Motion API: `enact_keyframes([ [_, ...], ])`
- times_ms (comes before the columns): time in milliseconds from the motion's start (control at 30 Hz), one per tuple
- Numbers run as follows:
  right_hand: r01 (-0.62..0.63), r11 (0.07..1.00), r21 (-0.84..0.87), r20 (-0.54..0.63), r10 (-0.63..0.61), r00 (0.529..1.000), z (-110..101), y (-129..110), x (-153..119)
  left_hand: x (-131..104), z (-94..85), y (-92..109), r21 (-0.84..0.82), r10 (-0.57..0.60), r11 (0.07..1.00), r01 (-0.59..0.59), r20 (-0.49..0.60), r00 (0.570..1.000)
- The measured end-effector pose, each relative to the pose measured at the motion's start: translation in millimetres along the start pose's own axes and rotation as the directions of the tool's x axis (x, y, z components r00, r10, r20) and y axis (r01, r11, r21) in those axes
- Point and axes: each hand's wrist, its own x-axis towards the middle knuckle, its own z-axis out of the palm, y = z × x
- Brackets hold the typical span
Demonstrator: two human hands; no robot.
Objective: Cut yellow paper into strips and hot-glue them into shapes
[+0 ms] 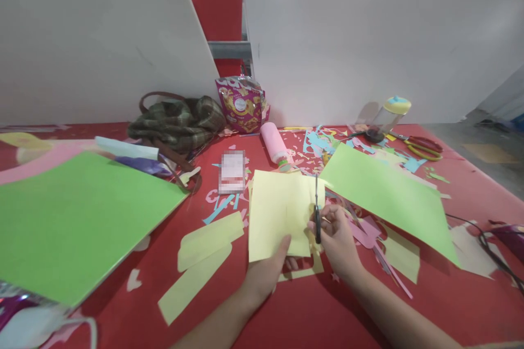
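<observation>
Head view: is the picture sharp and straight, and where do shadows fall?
Head view: the white boards bow from wide-angle distortion; the green sheet at the left edge is soft; the yellow paper and scissors are fairly sharp; a soft shadow lies beneath the right hand.

Matt yellow paper; dark metal scissors; checked cloth bag.

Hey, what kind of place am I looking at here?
Probably a craft workstation: a red table walled by white partition boards, strewn with coloured paper scraps. The left hand holds a pale yellow paper sheet while the right hand cuts it with black scissors.
</observation>
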Motion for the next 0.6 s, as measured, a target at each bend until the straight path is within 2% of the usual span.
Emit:
enact_keyframes([
  [67,0.000,1.000,-0.027,0.058,0.002,0.998,-2.0,1.4,-0.3,5.0,-6.9,-1.0,-0.025,0.011,1.000,-0.012,-0.001,1.000],
  [200,0.015,0.996,-0.090,0.172,0.000,0.985,-5.5,8.2,-1.9,13.1,-20.1,-5.5,-0.058,0.118,0.990,-0.130,-0.164,0.979],
  [333,0.002,0.992,-0.124,0.291,0.035,0.956,-5.5,14.1,-7.3,14.9,-27.8,-8.0,-0.099,0.103,0.986,-0.132,-0.251,0.962],
  [433,-0.037,0.991,-0.127,0.399,0.086,0.913,-4.0,14.0,-13.4,14.6,-31.1,-5.7,-0.136,0.076,0.983,-0.124,-0.315,0.946],
  [600,-0.151,0.983,-0.107,0.578,0.185,0.795,1.6,5.3,-21.9,12.1,-35.1,0.6,-0.103,0.090,0.985,-0.140,-0.386,0.918],
])
